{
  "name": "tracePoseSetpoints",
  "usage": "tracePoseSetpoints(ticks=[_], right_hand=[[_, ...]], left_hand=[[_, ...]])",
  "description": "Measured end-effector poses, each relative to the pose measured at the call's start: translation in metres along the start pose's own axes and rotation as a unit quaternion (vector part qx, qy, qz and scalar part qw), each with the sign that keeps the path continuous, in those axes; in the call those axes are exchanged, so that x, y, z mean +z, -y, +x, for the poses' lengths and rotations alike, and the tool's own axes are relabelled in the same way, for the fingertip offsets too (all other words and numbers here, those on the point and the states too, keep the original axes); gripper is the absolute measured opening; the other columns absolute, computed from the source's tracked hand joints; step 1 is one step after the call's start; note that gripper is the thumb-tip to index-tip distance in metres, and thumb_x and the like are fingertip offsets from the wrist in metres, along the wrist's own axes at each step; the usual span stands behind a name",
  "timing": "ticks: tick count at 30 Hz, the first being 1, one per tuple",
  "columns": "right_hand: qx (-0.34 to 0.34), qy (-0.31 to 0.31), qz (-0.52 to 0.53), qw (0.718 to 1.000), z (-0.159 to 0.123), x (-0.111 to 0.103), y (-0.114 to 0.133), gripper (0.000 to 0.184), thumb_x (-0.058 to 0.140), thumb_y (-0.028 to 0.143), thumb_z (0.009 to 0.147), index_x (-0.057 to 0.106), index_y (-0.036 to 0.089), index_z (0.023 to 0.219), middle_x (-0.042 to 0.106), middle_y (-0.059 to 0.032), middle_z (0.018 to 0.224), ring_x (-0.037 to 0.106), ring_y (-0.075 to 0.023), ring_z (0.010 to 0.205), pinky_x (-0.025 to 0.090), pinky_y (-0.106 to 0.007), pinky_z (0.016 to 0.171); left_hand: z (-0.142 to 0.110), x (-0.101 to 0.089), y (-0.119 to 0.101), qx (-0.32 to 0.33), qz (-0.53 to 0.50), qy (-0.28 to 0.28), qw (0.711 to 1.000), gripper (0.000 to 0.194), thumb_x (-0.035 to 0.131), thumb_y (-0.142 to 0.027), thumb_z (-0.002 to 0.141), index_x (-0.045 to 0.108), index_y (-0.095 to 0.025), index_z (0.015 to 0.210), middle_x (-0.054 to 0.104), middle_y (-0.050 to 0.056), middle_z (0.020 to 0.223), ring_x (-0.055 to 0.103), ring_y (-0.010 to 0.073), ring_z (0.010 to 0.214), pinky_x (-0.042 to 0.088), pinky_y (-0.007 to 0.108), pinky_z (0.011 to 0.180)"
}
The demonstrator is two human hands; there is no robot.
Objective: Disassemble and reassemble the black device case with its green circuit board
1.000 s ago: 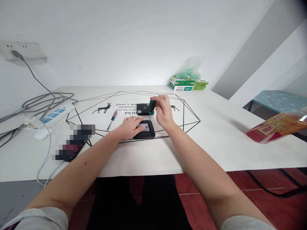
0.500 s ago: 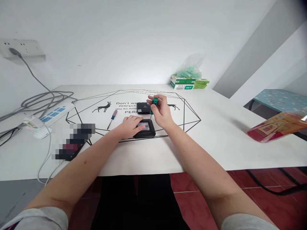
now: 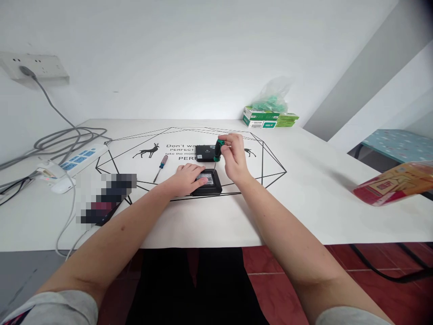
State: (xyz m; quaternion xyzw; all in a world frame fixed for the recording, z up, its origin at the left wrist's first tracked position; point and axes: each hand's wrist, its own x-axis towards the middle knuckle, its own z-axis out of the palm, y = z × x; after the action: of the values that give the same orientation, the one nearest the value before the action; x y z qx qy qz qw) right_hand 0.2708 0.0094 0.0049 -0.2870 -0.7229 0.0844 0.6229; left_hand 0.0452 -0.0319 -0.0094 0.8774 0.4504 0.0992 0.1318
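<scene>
My left hand (image 3: pixel 188 180) rests over the left side of a black hard drive case (image 3: pixel 205 191), with its thumb pressed on the white printed label (image 3: pixel 210 177). In my right hand (image 3: pixel 235 158) is a screwdriver with a green and black handle (image 3: pixel 218 150). Its shaft points down, tilted slightly, and meets the case near the far right corner; the tip is too small to make out. Just behind the case lies a flat black cover (image 3: pixel 203 153), partly hidden by the screwdriver handle.
A second screwdriver (image 3: pixel 161 168) lies left of the hands. Farther left are a pixelated dark phone-like object (image 3: pixel 108 201), a power strip (image 3: pixel 79 159) and coiled grey cables (image 3: pixel 54 143). Green and white boxes (image 3: pixel 260 117) stand by the wall. A red-yellow package (image 3: pixel 389 185) sits at right.
The screwdriver handle has tilted and turned in my right hand, and its fingers have shifted around the grip. My left hand keeps its place on the case. The whole view has shifted slightly.
</scene>
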Motion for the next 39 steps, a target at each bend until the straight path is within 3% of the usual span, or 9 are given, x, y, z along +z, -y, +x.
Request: tracePoseSetpoints(ticks=[4,8,16,23,29,32,35,37,39], right_hand=[[0.017,0.028,-0.022,0.999,0.000,0.002,0.000,0.040,0.073,0.037,0.096,0.059,0.032,0.133,0.057,-0.0072,0.123,0.062,-0.0238,0.102,0.063,-0.044,0.080],[0.034,0.011,-0.012,0.999,-0.001,0.004,-0.002,0.042,0.069,0.032,0.096,0.054,0.033,0.135,0.061,-0.0077,0.127,0.064,-0.0254,0.111,0.064,-0.044,0.084],[0.048,-0.044,0.014,0.998,0.000,0.003,-0.003,0.041,0.071,0.032,0.094,0.056,0.035,0.132,0.061,-0.0058,0.126,0.066,-0.0232,0.109,0.062,-0.041,0.083],[0.089,-0.070,0.087,0.990,-0.003,0.011,-0.008,0.046,0.075,0.051,0.096,0.048,0.037,0.131,0.056,-0.0065,0.132,0.064,-0.0220,0.108,0.064,-0.038,0.079],[0.109,-0.087,0.090,0.986,-0.005,0.012,-0.014,0.052,0.079,0.057,0.093,0.048,0.036,0.129,0.053,-0.0055,0.131,0.063,-0.0211,0.107,0.067,-0.039,0.080],[0.119,-0.084,0.078,0.986,-0.005,0.010,-0.018,0.049,0.079,0.051,0.093,0.049,0.036,0.129,0.055,-0.0056,0.130,0.063,-0.0211,0.107,0.067,-0.038,0.079],[0.123,-0.070,0.064,0.988,-0.006,0.010,-0.019,0.047,0.078,0.045,0.094,0.049,0.036,0.130,0.057,-0.0054,0.131,0.064,-0.0206,0.107,0.066,-0.037,0.080],[0.126,-0.064,0.065,0.988,-0.006,0.011,-0.018,0.045,0.077,0.041,0.094,0.050,0.035,0.129,0.058,-0.0054,0.130,0.064,-0.0206,0.108,0.066,-0.037,0.080],[0.127,-0.062,0.072,0.987,-0.007,0.012,-0.017,0.043,0.076,0.039,0.093,0.051,0.034,0.128,0.060,-0.0056,0.129,0.065,-0.0204,0.107,0.066,-0.037,0.079]], left_hand=[[0.000,0.001,0.000,0.000,0.003,-0.002,1.000,0.066,0.028,-0.062,0.114,0.051,-0.023,0.163,0.058,0.017,0.163,0.045,0.0382,0.154,0.031,0.061,0.128],[0.000,0.000,0.000,0.000,0.002,-0.002,1.000,0.066,0.029,-0.062,0.114,0.051,-0.022,0.163,0.058,0.018,0.163,0.045,0.0377,0.155,0.031,0.061,0.128],[0.001,-0.001,0.001,0.011,0.004,-0.026,1.000,0.061,0.037,-0.059,0.114,0.057,-0.022,0.158,0.059,0.016,0.163,0.046,0.0383,0.154,0.032,0.062,0.128],[0.006,-0.005,0.002,0.012,-0.022,-0.128,0.992,0.032,0.056,-0.045,0.107,0.078,-0.025,0.121,0.075,0.011,0.136,0.061,0.0349,0.135,0.042,0.054,0.120],[0.011,-0.015,0.023,-0.068,0.067,-0.118,0.988,0.034,0.052,-0.039,0.108,0.081,-0.027,0.098,0.080,0.010,0.117,0.063,0.0362,0.125,0.041,0.060,0.114],[0.009,-0.020,0.039,-0.123,0.109,-0.068,0.984,0.042,0.045,-0.036,0.109,0.084,-0.025,0.102,0.080,0.015,0.115,0.064,0.0389,0.123,0.042,0.062,0.111],[0.003,-0.028,0.047,-0.134,0.101,-0.062,0.984,0.049,0.037,-0.033,0.109,0.081,-0.022,0.126,0.076,0.017,0.137,0.061,0.0406,0.135,0.044,0.062,0.113],[-0.003,-0.034,0.046,-0.104,0.065,-0.052,0.991,0.054,0.038,-0.046,0.110,0.073,-0.024,0.145,0.069,0.014,0.153,0.055,0.0398,0.146,0.043,0.059,0.119],[-0.009,-0.038,0.041,-0.062,0.016,0.015,0.998,0.074,0.060,-0.071,0.097,0.064,-0.028,0.157,0.065,0.013,0.159,0.055,0.0407,0.148,0.047,0.053,0.119]])
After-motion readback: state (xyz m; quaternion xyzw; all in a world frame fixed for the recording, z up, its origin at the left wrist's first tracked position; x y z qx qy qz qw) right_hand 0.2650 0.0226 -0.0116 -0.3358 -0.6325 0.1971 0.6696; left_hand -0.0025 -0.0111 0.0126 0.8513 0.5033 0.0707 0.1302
